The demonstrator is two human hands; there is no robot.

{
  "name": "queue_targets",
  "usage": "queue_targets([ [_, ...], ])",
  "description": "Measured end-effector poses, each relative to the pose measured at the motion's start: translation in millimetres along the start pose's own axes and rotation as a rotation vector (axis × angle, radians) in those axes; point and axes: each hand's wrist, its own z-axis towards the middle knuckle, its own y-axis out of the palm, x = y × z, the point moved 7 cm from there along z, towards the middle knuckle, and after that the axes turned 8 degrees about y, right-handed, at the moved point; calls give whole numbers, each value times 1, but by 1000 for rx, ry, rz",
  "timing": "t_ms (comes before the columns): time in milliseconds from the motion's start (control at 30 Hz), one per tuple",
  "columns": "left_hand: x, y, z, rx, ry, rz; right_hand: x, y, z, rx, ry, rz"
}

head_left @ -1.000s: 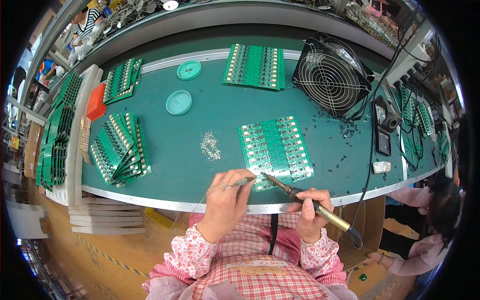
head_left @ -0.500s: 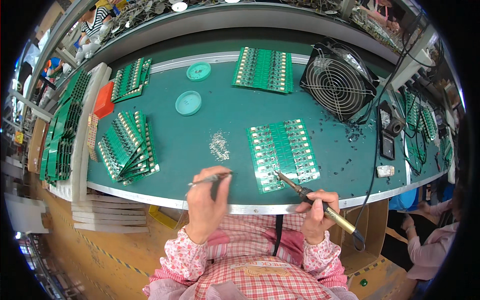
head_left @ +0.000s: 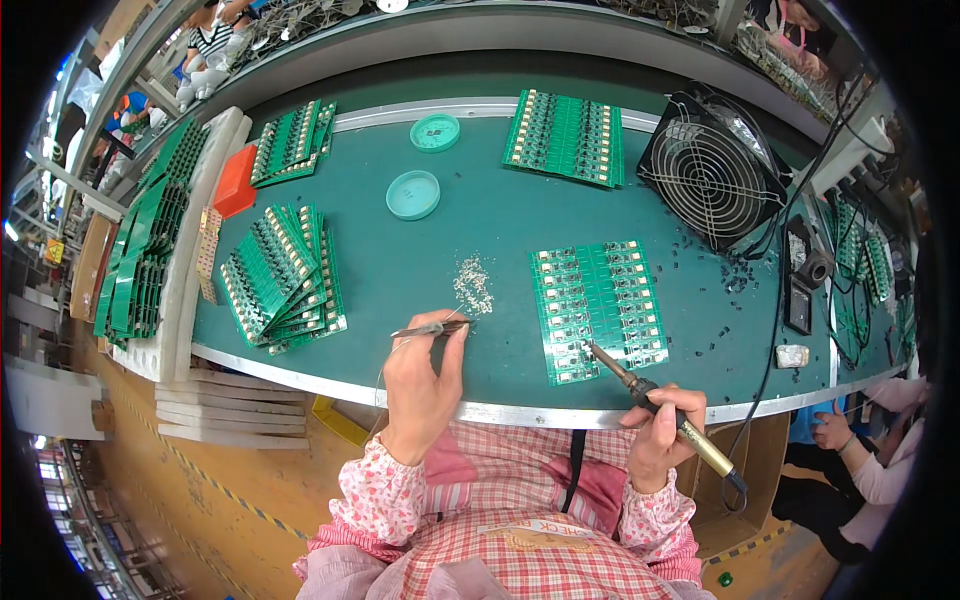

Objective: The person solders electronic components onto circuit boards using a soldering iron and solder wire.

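Observation:
My left hand (head_left: 422,385) is closed around tweezers (head_left: 428,329). Their tips point right, just below a small heap of tiny pale parts (head_left: 473,287) on the bench. A thin wire, perhaps solder, hangs down beside this hand. My right hand (head_left: 665,432) grips a soldering iron (head_left: 708,452) by its dark and gold handle. The iron's tip is at the lower middle of a green circuit board panel (head_left: 605,318), which lies flat and carries rows of small components. Whether the tip touches the board, I cannot tell.
Stacked board panels (head_left: 285,275) lie left, others (head_left: 565,138) at the back. Two round turquoise dishes (head_left: 413,194) sit mid-bench. A black fan (head_left: 712,170) stands back right, near scattered black bits (head_left: 735,272) and an iron stand (head_left: 800,275). The iron's cable (head_left: 772,340) crosses the right side.
The whole view has shifted, so the bench appears further right. My left hand has turned, and the tweezers now lie nearer the heap of parts. The iron's tip stays over the same board.

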Motion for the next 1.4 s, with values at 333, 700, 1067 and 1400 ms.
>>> queue_targets([
  [333, 0, 5, 4, -20, 21, -3, -1, 1, 1, -10, -10, 22],
  [700, 0, 5, 4, -40, 33, 39, 0, -1, 0, -27, -20, 24],
  [1067, 5, 6, 4, -45, 40, 39, -3, -1, 1, -25, 4, 12],
  [1400, 57, 36, -14, -228, 96, -204, 0, -5, -8, -11, 15, 37],
])
